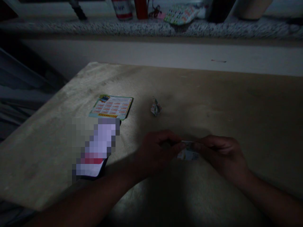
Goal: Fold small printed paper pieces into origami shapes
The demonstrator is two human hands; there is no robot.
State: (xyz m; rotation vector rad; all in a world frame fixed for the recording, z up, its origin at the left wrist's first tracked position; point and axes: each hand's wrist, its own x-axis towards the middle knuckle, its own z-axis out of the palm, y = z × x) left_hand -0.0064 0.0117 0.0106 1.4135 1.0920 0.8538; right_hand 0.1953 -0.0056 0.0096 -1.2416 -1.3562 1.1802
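Note:
A small piece of printed paper (188,154) is stretched between my two hands, low over the table. My left hand (158,149) pinches its left upper edge between thumb and fingers. On the other side, my right hand (220,153) grips the right upper edge the same way. The light is dim, so the paper's print and folds are hard to read. Beyond my hands stands a small folded paper piece (156,107), pointed at the top. To the left lies a stack of printed paper sheets (112,106), with rows of orange and white text boxes.
A phone (101,145) with a lit, pixelated screen lies left of my left forearm. The pale table (71,104) ends at a wall. Above it, a speckled stone sill (146,30) bears a can (122,9), a red container (141,9) and a patterned packet (181,15).

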